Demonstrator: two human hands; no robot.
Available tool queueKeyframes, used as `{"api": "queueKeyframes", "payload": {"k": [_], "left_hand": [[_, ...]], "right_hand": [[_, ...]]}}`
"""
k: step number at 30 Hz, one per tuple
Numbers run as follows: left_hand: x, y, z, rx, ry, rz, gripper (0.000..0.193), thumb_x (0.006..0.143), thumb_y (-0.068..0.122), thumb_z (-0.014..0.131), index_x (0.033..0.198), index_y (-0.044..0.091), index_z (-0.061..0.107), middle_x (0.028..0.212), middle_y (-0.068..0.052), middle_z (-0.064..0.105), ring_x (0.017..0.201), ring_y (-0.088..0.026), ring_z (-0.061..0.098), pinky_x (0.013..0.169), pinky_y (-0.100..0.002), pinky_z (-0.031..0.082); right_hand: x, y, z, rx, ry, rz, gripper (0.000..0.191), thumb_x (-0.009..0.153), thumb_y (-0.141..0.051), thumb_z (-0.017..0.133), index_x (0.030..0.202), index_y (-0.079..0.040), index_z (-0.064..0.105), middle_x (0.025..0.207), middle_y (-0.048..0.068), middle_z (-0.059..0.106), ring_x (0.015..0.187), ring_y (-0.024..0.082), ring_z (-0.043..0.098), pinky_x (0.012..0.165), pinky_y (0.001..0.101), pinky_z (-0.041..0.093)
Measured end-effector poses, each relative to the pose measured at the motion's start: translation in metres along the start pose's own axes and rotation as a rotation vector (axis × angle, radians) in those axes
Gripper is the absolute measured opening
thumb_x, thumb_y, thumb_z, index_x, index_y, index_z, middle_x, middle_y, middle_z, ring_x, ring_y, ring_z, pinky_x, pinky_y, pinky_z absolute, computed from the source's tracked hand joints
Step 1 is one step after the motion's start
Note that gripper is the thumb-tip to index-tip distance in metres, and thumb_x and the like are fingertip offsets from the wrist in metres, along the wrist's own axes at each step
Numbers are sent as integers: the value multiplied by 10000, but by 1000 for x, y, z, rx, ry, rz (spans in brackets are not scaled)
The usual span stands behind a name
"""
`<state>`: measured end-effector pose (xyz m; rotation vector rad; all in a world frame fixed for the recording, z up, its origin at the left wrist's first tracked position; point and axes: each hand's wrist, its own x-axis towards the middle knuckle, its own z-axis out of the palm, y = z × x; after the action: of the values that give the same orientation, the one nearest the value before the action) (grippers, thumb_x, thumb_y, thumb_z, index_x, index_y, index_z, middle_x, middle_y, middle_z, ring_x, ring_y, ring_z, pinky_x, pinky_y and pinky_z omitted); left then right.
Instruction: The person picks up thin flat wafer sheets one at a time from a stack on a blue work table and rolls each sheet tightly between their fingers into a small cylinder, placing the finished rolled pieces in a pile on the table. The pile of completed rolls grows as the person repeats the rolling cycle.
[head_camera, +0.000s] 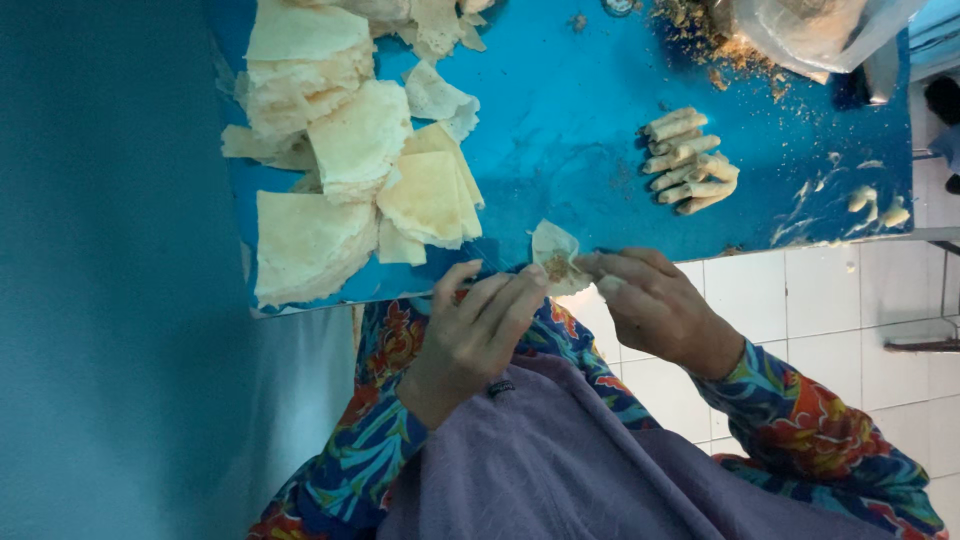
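Fingers (520, 285) of both hands pinch the filled wrapper (556, 258) between them.

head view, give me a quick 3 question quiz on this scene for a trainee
1. True or false: the finished rolls lie on the blue table.
2. What do the left hand and right hand hold between them?
A. a knife
B. a small wrapper with filling
C. a spoon
3. Which side of the picture shows the stacked wrapper sheets?

Key: 1 true; 2 B; 3 the left.
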<state>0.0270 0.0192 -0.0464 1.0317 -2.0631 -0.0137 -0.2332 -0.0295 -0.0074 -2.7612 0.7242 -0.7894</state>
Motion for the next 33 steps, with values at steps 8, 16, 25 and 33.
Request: {"api": "queueKeyframes", "payload": {"k": [8, 16, 25, 33], "left_hand": [[5, 0, -1, 29, 5, 30, 291, 1013, 148, 705, 1293, 74, 685, 1313, -56, 702, 1142, -176, 640, 1074, -459, 448], [17, -2, -5, 70, -10, 66, 257, 1013, 141, 716, 1255, 55, 711, 1214, -51, 721, 1109, -166, 627, 1084, -460, 450], [47, 11, -8, -85, -81, -216, 233, 945, 42, 650, 1171, 11, 696, 1024, -93, 619, 1041, -285, 610, 1057, -507, 433], [39, 8, -9, 101, -75, 18, 232, 964, 95, 684, 1178, 7, 704, 1125, -98, 642, 1076, -232, 616, 1160, -599, 394]], "right_hand": [[5, -9, -1, 184, -46, 155, 607, 898, 135, 684, 1436, -23, 452, 1342, 135, 664, 1175, 293, 674, 935, 365, 588], [26, -14, -5, -40, -75, 39, 526, 915, 18, 749, 1379, -70, 518, 1265, 94, 685, 1105, 281, 661, 919, 431, 524], [64, -5, -21, 369, -226, 491, 580, 925, -21, 728, 1426, -76, 440, 1040, 92, 717, 948, 240, 754, 749, 344, 605], [46, -15, -12, 92, -55, 162, 495, 932, 14, 739, 1343, 8, 462, 1173, 141, 702, 963, 297, 706, 785, 398, 565]]}}
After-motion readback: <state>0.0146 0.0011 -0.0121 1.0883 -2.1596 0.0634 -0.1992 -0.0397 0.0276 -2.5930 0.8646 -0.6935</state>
